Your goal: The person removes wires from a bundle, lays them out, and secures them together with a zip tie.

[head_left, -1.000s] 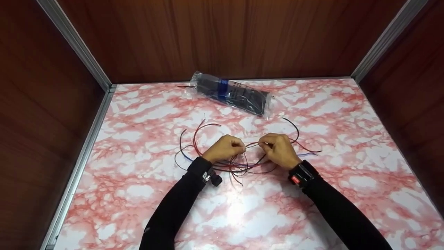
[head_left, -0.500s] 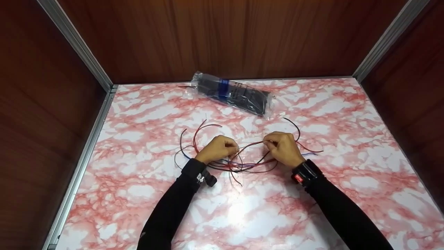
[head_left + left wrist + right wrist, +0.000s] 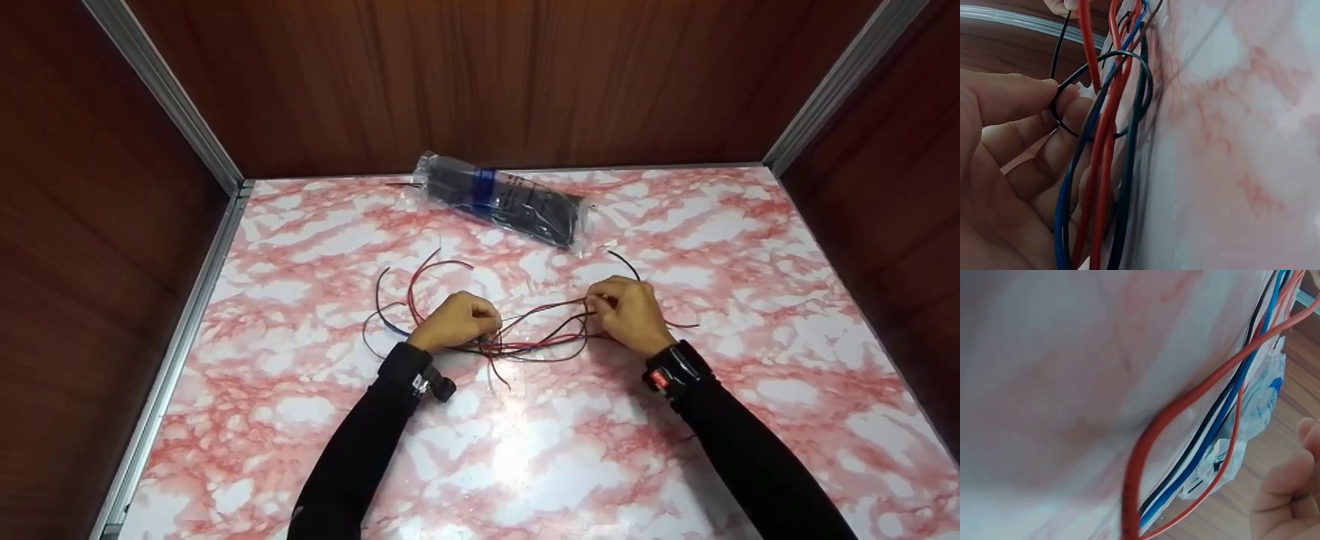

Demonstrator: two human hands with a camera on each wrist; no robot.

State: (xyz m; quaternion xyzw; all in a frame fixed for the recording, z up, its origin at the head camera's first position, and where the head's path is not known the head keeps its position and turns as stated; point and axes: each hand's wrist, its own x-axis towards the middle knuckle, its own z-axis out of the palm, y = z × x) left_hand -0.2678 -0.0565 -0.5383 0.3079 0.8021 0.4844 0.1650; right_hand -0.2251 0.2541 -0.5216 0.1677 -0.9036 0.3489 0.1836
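A bundle of red, blue and black wires [image 3: 525, 346] lies across the table, its loose ends curving outward. Around these wires runs a loop of a thin black cable tie [image 3: 1149, 84], seen closely in the left wrist view. My left hand [image 3: 457, 322] pinches the tie between thumb and index finger beside the bundle, other fingers curled behind the wires. Farther right, my right hand [image 3: 630, 315] pinches the tie's free end, which stretches between both hands. In the right wrist view only part of the right hand [image 3: 1286, 495] shows at the edge, its fingertips partly cut off.
A clear plastic packet [image 3: 502, 199] with black contents and a blue band lies at the back of the table [image 3: 315, 420]. Dark wood panels [image 3: 480, 82] rise at the back and both sides, with metal frame rails [image 3: 169, 97] at the corners.
My hands have moved apart, the left one going left and the right one going right. The wire bundle has shifted slightly left, and the packet stays put.
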